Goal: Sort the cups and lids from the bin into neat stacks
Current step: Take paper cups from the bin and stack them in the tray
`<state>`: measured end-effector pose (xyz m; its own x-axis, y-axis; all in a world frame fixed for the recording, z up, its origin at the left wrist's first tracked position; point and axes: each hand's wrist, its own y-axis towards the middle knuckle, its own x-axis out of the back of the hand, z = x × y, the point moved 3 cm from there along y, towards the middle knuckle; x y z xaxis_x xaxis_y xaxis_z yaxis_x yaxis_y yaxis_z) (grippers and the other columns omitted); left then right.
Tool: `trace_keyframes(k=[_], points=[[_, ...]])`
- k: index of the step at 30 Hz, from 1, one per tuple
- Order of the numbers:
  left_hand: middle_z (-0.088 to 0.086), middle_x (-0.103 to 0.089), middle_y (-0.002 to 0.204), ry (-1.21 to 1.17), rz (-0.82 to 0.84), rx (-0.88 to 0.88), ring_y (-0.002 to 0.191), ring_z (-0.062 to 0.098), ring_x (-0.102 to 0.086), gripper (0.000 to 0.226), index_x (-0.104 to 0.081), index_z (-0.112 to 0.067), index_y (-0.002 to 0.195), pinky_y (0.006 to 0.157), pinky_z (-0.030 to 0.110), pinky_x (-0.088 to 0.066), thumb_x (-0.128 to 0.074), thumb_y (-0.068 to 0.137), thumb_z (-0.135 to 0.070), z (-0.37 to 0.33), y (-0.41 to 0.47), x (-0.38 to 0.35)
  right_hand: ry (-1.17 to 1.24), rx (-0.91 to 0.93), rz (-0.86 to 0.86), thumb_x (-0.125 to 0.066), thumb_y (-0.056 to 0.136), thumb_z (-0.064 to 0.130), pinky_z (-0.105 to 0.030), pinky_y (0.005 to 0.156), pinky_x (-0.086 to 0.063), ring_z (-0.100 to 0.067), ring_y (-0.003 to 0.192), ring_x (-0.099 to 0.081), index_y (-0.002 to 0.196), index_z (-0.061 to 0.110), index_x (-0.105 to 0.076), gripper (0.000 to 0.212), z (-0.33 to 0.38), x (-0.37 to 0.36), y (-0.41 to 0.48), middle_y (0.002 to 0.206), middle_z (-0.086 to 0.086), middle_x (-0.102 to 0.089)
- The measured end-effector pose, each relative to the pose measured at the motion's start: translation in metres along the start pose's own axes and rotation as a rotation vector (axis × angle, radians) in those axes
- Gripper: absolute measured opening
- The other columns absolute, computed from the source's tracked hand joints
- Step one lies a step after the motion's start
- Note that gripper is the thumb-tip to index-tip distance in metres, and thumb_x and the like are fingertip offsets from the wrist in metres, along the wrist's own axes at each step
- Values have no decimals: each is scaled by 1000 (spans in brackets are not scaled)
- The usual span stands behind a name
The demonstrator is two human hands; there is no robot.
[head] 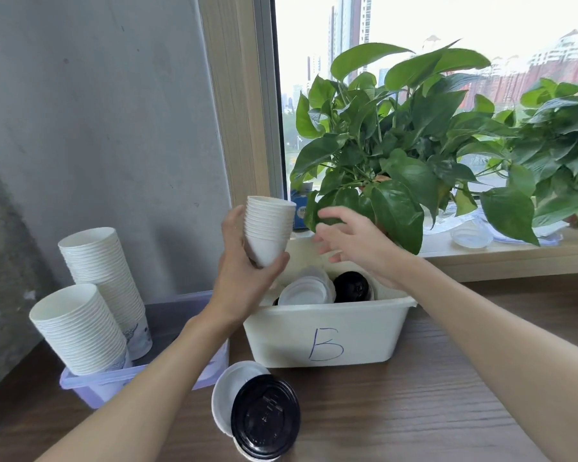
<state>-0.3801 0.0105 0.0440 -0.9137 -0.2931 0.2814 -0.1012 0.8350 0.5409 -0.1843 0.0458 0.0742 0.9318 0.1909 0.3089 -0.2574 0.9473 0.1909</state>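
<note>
Closest to you, a black lid [264, 416] lies on a pile of white lids [222, 391] on the table [414, 411], in front of the white bin [324, 331] marked B. Your left hand [244, 271] grips a short stack of small cups [269, 231] around its base, mouth up, lifted above the bin's left end. Your right hand [351, 241] holds nothing; its fingers are spread wide and blurred, just beside the cups and over the bin. Inside the bin are loose white lids [306, 290] and a second black lid [352, 288]; whether any cups remain there is hidden. You seem to be building this small stack, so drop each new cup straight down so the rims nest evenly, and cradle the base rather than squeeze, since thin walls probably dent. Mind the plant [397, 145] just behind your right hand. The 2 tall cup stacks [80, 328] in the purple tub [90, 385] look tilted from here, so avoid bumping them when you set this stack down.
</note>
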Motion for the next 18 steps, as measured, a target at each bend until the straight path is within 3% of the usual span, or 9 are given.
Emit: trace_keyframes(k=[2, 6, 9, 13, 18], points=[[-6, -61, 103, -83, -24, 46, 83, 12, -66, 74, -26, -33, 133, 67, 33, -59, -79, 83, -17, -6, 3, 7, 5, 73, 63, -62, 91, 35, -33, 85, -56, -14, 96, -68, 143, 29, -33, 60, 17, -12, -1, 109, 1, -69], [-3, -64, 106, -112, -12, -4, 84, 10, -68, 70, -31, -31, 128, 66, 30, -59, -81, 82, -16, -21, 6, 29, 41, 202, 113, -75, 81, 34, -35, 87, -56, -15, 102, -67, 143, 44, -22, 82, 51, -43, -2, 118, -1, -62], [6, -65, 109, -106, 2, -13, 87, 16, -70, 72, -34, -36, 128, 69, 34, -61, -83, 80, -16, -30, 0, 53, 78, 292, 106, -75, 82, 26, -30, 84, -57, -13, 102, -66, 139, 38, -34, 71, 74, -70, -6, 117, 0, -60], [11, -67, 105, -102, -45, -15, 79, 13, -68, 71, -42, -33, 128, 61, 29, -59, -84, 77, -10, -36, -8, 87, 136, 359, 36, -72, 84, 19, -28, 70, -58, -13, 91, -65, 122, 23, -50, 44, 93, -108, -9, 107, -7, -63], [1, -70, 102, -100, -53, -11, 82, 8, -67, 64, -48, -30, 129, 59, 24, -56, -80, 80, -4, -31, -21, 129, 65, 360, 92, -82, 73, 19, -40, 84, -57, -19, 100, -64, 116, 23, -52, 53, 102, -146, -3, 110, -3, -63]])
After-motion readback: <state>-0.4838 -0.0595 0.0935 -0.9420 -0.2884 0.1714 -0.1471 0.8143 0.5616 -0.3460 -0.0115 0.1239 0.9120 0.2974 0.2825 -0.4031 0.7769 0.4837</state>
